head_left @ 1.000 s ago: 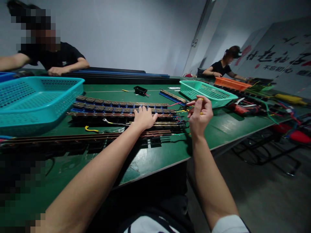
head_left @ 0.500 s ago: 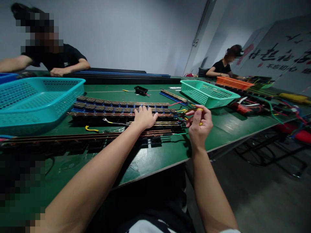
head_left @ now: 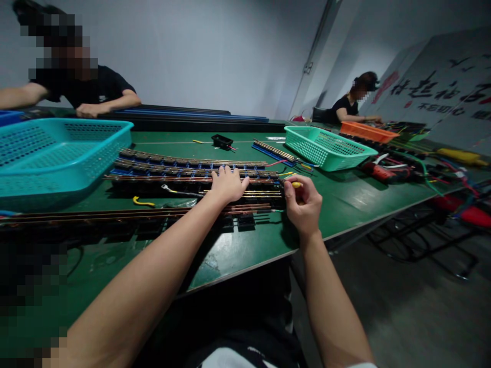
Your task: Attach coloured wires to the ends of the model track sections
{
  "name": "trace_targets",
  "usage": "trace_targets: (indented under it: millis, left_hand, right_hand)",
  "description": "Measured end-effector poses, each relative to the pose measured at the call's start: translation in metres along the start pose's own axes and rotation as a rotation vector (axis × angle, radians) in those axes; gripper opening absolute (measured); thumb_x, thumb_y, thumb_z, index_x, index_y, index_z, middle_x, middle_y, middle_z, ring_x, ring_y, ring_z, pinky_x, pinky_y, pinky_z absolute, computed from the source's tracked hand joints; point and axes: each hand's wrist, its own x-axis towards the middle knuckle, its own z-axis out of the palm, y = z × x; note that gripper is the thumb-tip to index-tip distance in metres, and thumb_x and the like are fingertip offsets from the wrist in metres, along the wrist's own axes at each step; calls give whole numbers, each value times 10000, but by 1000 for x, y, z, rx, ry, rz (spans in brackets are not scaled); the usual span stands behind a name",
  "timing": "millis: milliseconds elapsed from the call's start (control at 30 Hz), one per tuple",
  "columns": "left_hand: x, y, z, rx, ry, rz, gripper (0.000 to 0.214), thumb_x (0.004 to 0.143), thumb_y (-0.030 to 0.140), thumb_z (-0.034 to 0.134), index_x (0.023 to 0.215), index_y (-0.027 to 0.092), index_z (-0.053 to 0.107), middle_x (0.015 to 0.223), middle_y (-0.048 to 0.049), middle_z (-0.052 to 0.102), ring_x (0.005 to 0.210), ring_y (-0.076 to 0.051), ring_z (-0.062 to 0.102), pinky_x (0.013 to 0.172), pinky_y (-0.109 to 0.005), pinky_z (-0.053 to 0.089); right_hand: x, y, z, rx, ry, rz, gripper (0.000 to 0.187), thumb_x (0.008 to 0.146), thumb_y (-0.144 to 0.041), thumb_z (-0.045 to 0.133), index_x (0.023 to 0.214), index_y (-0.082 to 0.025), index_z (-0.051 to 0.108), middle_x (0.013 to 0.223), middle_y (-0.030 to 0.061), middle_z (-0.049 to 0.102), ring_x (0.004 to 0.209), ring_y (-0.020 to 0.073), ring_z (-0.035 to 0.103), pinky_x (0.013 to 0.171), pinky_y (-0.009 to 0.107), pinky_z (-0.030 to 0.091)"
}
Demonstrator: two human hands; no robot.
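Observation:
My left hand point(head_left: 229, 185) lies flat with its fingers spread on a bundle of long rails point(head_left: 169, 171), which have copper-coloured bars on blue and black holders. At the bundle's right end, my right hand point(head_left: 305, 204) is closed around a yellow-handled tool point(head_left: 296, 184) that looks like small pliers. Its tip meets the wire ends there, and my fingers hide most of it. Nearer to me lies another long copper-barred rail point(head_left: 115, 217), with a green wire at its right end. A dark cable with a ring lug point(head_left: 165, 188) rests between the rails.
A turquoise basket point(head_left: 126, 135) stands at left and a green basket point(head_left: 326, 161) at right. Behind are a short rail piece point(head_left: 273, 152) and a small black tray point(head_left: 222, 141). A red-handled tool point(head_left: 385, 171) lies farther right. Two people sit across the table.
My right hand has moved left and slightly down, bringing the yellow-handled tool to the rails' right end. My left hand stays in place on the rails.

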Motion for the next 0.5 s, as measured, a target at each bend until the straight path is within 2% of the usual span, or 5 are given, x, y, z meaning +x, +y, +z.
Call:
trace_targets:
  millis: [133, 267, 333, 400, 500]
  left_hand:
    - [0, 0, -1, 3, -13, -10, 656, 1015, 547, 268, 1425, 102, 523, 1530, -236, 461, 1440, -387, 391, 1141, -563, 334]
    - [0, 0, -1, -5, -12, -7, 653, 1015, 546, 269, 1417, 103, 530, 1531, -241, 458, 1443, -389, 389, 1135, -559, 341]
    - [1, 0, 0, -9, -13, -7, 658, 1014, 549, 269, 1418, 100, 529, 1530, -246, 456, 1442, -392, 387, 1134, -562, 339]
    - [1, 0, 0, -9, -11, -8, 663, 1013, 554, 269, 1428, 100, 519, 1533, -242, 453, 1443, -389, 384, 1140, -564, 328]
    - [0, 0, 0, -2, -8, -12, 665, 1014, 557, 271, 1439, 104, 509, 1533, -236, 455, 1446, -380, 381, 1149, -563, 316]
  right_hand:
    - [3, 0, 1, 36, 123, 58, 257, 927, -423, 604, 1103, -236, 601, 804, -6, 697, 569, 95, 571, 531, 230, 429]
    - [4, 1, 1, 23, 104, 72, 238, 903, -453, 636, 971, -224, 635, 675, -36, 617, 525, 89, 523, 500, 221, 390]
    - [3, 2, 0, -3, 48, 58, 237, 884, -457, 659, 903, -220, 658, 620, -51, 551, 482, 77, 452, 469, 222, 346]
    - [2, 2, -1, -46, -69, 14, 229, 869, -447, 677, 861, -218, 685, 578, -60, 504, 448, 66, 377, 450, 228, 309]
    - [1, 2, -3, -122, -241, -67, 203, 866, -414, 685, 819, -218, 713, 518, -71, 453, 422, 57, 336, 449, 227, 302]
